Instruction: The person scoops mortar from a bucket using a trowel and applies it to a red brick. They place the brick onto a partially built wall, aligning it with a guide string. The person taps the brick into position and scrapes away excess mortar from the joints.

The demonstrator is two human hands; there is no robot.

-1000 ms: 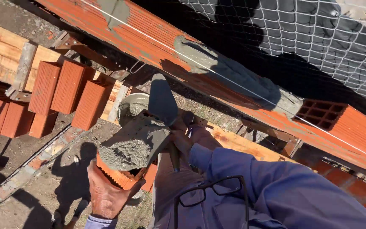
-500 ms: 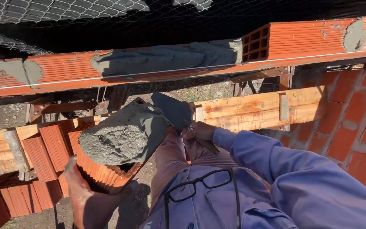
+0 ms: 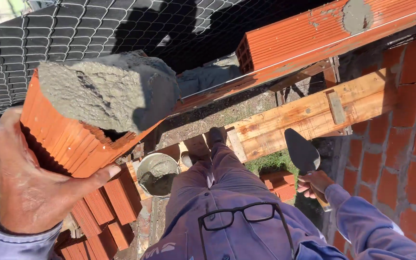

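Left hand [image 3: 30, 188] gripping one mortar-topped brick [image 3: 73, 139], right hand [image 3: 316, 185] closed around one trowel [image 3: 303, 154], one bucket [image 3: 157, 173] below

Outdoor building site, hard sunlight, sharp shadows. Landmark: wooden scaffold plank [image 3: 309, 118], pale and mortar-stained, running across the middle. Above it: a course of ribbed orange hollow blocks [image 3: 333, 33] with grey mortar patches. Beyond that course: dark wire mesh netting [image 3: 97, 29]. Right of the plank: red brick wall [image 3: 400, 144], grey joints. Below its left end: bare dirt ground [image 3: 208, 118] with a little grass.
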